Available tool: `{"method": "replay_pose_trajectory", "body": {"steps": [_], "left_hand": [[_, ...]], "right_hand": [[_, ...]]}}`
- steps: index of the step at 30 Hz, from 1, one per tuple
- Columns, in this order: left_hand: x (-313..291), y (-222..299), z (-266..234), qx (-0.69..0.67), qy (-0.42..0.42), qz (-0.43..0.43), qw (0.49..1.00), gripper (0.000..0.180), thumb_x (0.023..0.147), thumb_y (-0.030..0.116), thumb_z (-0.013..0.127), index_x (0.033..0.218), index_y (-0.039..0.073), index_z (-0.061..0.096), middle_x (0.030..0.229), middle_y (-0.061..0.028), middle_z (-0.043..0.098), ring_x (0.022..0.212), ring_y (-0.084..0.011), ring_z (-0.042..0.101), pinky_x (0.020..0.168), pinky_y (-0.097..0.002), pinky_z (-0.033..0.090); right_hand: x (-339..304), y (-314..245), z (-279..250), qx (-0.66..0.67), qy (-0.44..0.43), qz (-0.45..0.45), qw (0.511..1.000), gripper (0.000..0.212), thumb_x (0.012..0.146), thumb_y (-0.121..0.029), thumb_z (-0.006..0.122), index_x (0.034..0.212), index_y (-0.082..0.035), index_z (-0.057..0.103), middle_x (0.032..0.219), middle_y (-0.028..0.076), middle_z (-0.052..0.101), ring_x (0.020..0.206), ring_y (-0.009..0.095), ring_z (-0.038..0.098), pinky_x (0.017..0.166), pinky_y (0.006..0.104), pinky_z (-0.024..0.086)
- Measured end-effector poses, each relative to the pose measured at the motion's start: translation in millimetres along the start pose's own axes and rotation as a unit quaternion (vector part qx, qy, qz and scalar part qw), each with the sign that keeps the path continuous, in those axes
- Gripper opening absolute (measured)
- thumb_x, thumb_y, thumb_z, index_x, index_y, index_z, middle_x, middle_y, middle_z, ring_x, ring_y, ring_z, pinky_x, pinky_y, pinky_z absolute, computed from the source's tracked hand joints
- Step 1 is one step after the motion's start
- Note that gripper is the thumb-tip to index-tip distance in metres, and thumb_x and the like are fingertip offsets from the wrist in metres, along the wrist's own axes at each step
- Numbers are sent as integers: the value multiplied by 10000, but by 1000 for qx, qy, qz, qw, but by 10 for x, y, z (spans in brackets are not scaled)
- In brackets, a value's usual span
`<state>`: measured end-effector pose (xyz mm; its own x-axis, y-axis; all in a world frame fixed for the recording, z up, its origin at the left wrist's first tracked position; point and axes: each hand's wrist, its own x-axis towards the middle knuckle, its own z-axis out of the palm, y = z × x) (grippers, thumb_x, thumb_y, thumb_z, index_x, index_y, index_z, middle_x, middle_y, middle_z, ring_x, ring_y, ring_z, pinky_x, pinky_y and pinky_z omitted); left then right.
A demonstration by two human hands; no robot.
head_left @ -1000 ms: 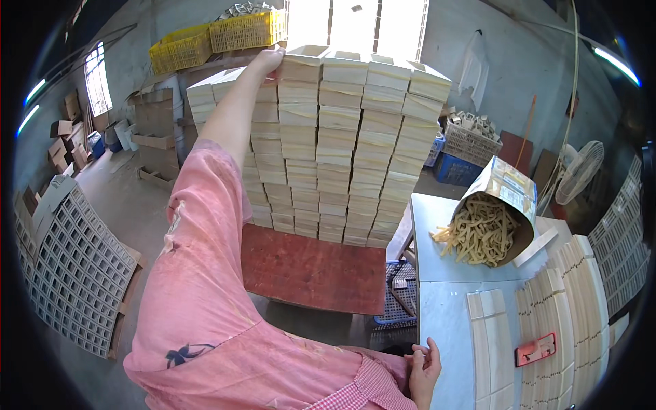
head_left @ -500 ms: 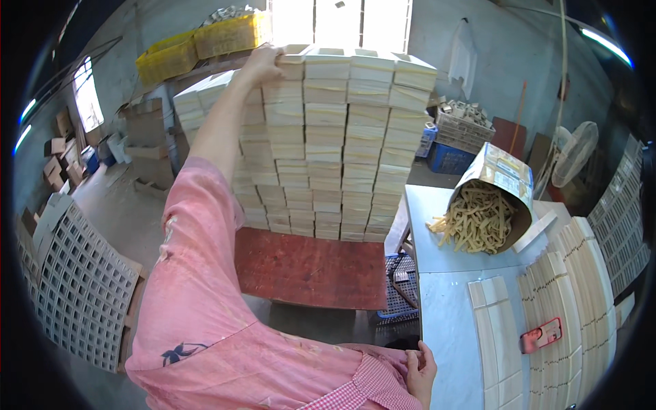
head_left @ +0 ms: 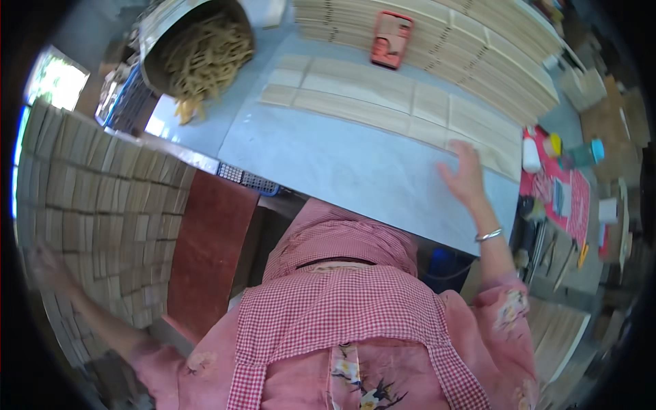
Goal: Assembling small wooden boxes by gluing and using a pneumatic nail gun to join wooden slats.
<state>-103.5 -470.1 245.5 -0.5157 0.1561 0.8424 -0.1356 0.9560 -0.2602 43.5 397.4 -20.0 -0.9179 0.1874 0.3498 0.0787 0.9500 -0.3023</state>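
My right hand, with a silver bangle at its wrist, reaches over the pale blue table. Its fingers are spread and nothing is in them. Just beyond its fingertips lie long, flat cream-coloured strips, scored into panels. Off to the left, my left hand is in front of the tall stack of cream box-like pieces. Motion blurs its fingers, so whether it touches the stack or holds anything cannot be made out.
A tipped container spills tan bands at the table's far left. A red-cased phone rests on thick stacks of cream strips. Bottles and tools are at right. A reddish board lies beside the stack.
My view has swung right and down to the table. My left hand has left the top of the stack and is lower; my right hand has moved out over the table, fingers spread.
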Motion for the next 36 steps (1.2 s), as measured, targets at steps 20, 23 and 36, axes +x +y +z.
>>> {"method": "replay_pose_trajectory", "body": {"steps": [20,23,36], "left_hand": [[-103,5629,1309,-216,-474,365,771,762,743,91,705,1458,136,447,1553,-145,406,1415,-354,395,1058,-472,408],[-183,5456,1264,-254,-406,380,791,764,731,92,716,1447,134,454,1542,-140,414,1404,-357,404,1056,-477,410],[-225,5242,1441,-263,-297,382,835,518,807,62,643,1316,131,571,1211,-106,615,1155,-319,574,969,-459,467]], "right_hand": [[36,768,-825,14,-264,83,961,397,671,-123,757,1012,-72,561,1036,107,565,944,307,532,889,381,455],[96,755,-837,5,-267,77,961,408,662,-123,769,1009,-74,560,1036,104,570,940,307,537,888,383,456],[219,826,-862,-135,-177,50,974,261,720,-108,778,901,-62,595,966,121,592,945,316,575,848,413,491]]}}
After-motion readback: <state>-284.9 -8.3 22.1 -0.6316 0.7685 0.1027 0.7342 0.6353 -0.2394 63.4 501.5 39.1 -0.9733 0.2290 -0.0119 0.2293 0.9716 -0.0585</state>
